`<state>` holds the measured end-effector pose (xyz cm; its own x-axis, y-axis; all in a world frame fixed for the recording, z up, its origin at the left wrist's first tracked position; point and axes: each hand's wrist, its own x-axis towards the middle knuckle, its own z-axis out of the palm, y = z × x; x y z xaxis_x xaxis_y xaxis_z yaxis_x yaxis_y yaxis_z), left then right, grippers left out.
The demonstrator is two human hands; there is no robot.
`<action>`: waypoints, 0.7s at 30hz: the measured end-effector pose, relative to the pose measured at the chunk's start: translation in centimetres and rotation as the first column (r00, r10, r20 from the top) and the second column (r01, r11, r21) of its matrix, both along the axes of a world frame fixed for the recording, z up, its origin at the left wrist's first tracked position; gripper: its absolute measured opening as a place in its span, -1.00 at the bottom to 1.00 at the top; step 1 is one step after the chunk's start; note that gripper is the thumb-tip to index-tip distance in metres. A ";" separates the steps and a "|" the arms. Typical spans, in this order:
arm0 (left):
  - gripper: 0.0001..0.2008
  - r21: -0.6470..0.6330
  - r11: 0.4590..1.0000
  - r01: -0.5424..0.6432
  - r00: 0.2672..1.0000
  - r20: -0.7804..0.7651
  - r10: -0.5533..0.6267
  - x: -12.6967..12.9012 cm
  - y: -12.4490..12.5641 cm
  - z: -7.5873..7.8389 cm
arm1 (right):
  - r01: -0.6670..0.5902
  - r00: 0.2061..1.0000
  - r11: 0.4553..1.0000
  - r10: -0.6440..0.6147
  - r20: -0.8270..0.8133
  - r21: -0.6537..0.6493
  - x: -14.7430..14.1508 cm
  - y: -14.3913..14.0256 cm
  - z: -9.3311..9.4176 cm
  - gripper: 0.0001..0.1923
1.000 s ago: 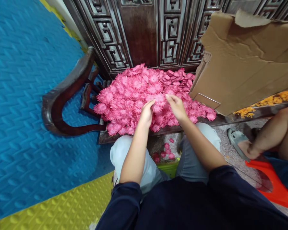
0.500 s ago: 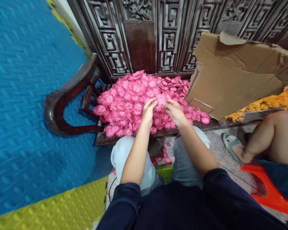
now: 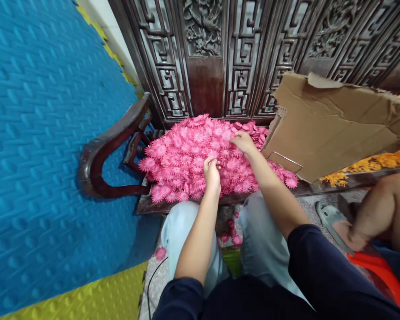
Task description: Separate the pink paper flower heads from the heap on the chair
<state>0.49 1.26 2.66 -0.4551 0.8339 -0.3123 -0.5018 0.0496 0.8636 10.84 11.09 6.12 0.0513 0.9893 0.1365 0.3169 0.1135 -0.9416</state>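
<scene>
Your pile of pink flowers (image 3: pixel 190 160) lies heaped on the dark wooden bench seat (image 3: pixel 143 205), and everything else sits around that pile. The heap fills the seat from its front edge back to the carved wooden panel (image 3: pixel 206 66) behind it. Just right of the pile, a torn cardboard sheet (image 3: pixel 333 124) stands on edge, leaning against the panel and walling the pink heap off from the orange flowers (image 3: pixel 366 171) beyond it. Left of the pile, the curved armrest (image 3: pixel 103 151) closes that side, with the blue foam mat (image 3: pixel 46 133) past it.

Below the pile's front edge, a few stray pink flowers (image 3: pixel 231 231) lie on the floor between your knees, and one more lies further left. Another person's bare leg (image 3: pixel 380 209), in a grey sandal (image 3: pixel 330 218), rests on the floor well right of the pile.

Your left hand (image 3: pixel 212 172) sits on the near middle of the pile, fingers curled and pinching at a flower. Your right hand (image 3: pixel 242 142) reaches further back toward the cardboard, fingertips bent down on the blooms; whether it grips one cannot be told.

The flowers are small, flat, daisy-like fabric heads with many thin petals, all one bright pink.
</scene>
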 end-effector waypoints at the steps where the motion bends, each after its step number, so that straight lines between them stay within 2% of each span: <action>1: -0.86 -0.010 1.000 0.007 1.000 0.015 -0.007 -0.1 0.1 0.0 | 0.006 0.999 1.000 -0.006 0.049 -0.003 0.2 0.4 -0.2 -0.79; 3: -0.85 -0.018 1.000 0.015 0.999 0.039 -0.015 -0.3 0.2 0.1 | 0.048 0.994 0.998 -0.052 0.092 0.041 0.7 0.5 -0.5 -0.85; 5: -0.84 -0.011 1.000 0.022 0.998 0.057 -0.021 -0.4 0.2 0.1 | 0.157 0.968 0.975 -0.184 0.168 0.160 1.7 -0.3 -0.6 -0.83; 7: -0.84 0.003 1.000 0.012 0.998 0.058 -0.013 -0.4 0.3 0.1 | 0.261 0.918 0.918 -0.332 0.217 0.299 3.2 -2.0 -0.7 -0.73; 9: -0.85 0.008 1.000 -0.001 0.999 0.047 0.000 -0.5 0.2 0.2 | 0.281 0.918 0.896 -0.355 0.177 0.343 5.3 -4.5 -1.2 -0.69; 11: -0.85 0.014 1.000 -0.006 0.999 0.034 0.006 -0.7 0.1 0.7 | 0.327 0.927 0.894 -0.367 0.080 0.305 7.9 -7.7 -2.5 -0.69; 13: -0.85 0.048 0.999 -0.001 1.000 0.014 0.000 -1.1 -0.2 1.5 | 0.477 0.865 0.837 -0.501 0.026 0.268 10.8 -11.8 -4.7 -0.72; 15: -0.85 0.122 0.992 -0.016 0.999 -0.045 0.022 -2.0 -0.5 2.2 | 0.569 0.810 0.805 -0.584 0.057 0.166 13.5 -16.5 -7.7 -0.74; 17: -0.84 0.247 0.966 -0.079 0.981 -0.154 0.119 -3.5 -1.0 2.5 | 0.685 0.718 0.725 -0.689 0.100 0.075 15.7 -21.4 -10.9 -0.77; 19: -0.85 0.317 0.937 -0.144 0.937 -0.261 0.233 -5.3 -1.6 2.0 | 0.683 0.729 0.713 -0.677 0.096 -0.156 17.1 -25.7 -13.5 -0.79; 21: -0.83 0.283 0.932 -0.226 0.882 -0.347 0.320 -7.5 -2.6 0.7 | 0.686 0.721 0.686 -0.686 0.099 -0.241 18.0 -28.8 -15.3 -0.78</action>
<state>-7.03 -1.38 3.34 -0.7192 0.6853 0.1150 -0.0964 -0.2623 0.9602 28.87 -17.69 -9.15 0.7291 0.6768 -0.1016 0.2149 -0.3673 -0.9049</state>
